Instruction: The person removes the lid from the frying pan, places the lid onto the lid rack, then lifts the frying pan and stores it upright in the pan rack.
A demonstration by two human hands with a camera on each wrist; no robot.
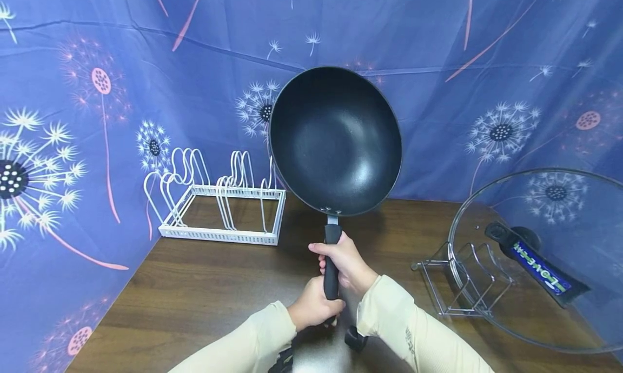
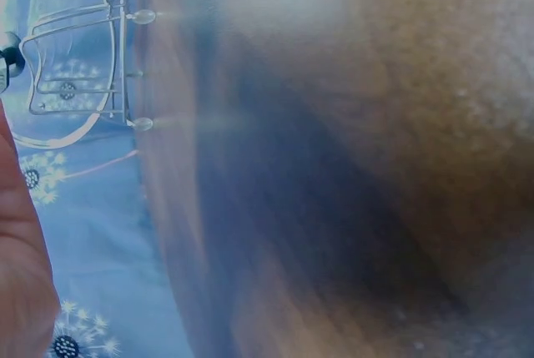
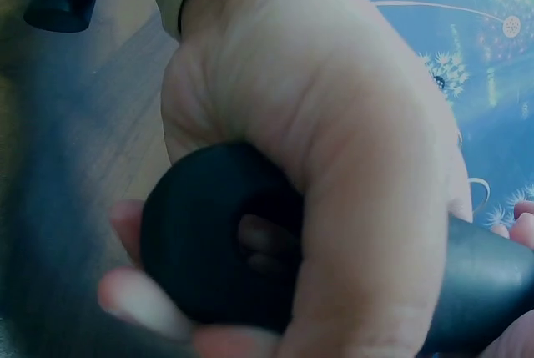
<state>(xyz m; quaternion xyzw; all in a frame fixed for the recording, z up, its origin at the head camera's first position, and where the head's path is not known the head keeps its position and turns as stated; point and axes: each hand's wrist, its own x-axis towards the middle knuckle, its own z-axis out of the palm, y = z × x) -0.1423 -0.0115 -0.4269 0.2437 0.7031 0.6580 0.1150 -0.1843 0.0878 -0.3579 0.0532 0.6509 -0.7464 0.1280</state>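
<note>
Head view, count of things?

— One pan [image 1: 336, 140], one white rack [image 1: 224, 235], one silver wire rack [image 1: 462, 311], one glass lid [image 1: 559, 243]. Two hands, two pale sleeves [image 1: 233, 345]. Two black pieces on the near side: one by the left sleeve [image 1: 281, 360], one by the right [image 1: 355, 339].

Where's the pan?

— Centre, held upright over the table [image 1: 209, 292]. Bowl uppermost, black inside facing the person, handle [image 1: 332, 278] pointing down and near. Whether it touches the table: can't tell.

Hands?

— Both on that one handle. Left hand [image 1: 313, 304] is wrapped round the near end, thumb across it. Right hand [image 1: 348, 259] is curled round it higher up, nearer the bowl, thumb pointing left. Right wrist view agrees: fingers closed about the handle's end [image 3: 204, 241], hole showing.

Containers?

— Silver rack, right side: holds the lid, its edge down between the wires. Lid has one black grip [image 1: 537, 265] with one blue label. White rack, far left: one frame, several hoops, just left of the pan.

Backdrop?

— One blue curtain [image 1: 209, 92], dandelion print, far side and both flanks. Left wrist view mostly blurred table, silver rack at its edge.
</note>
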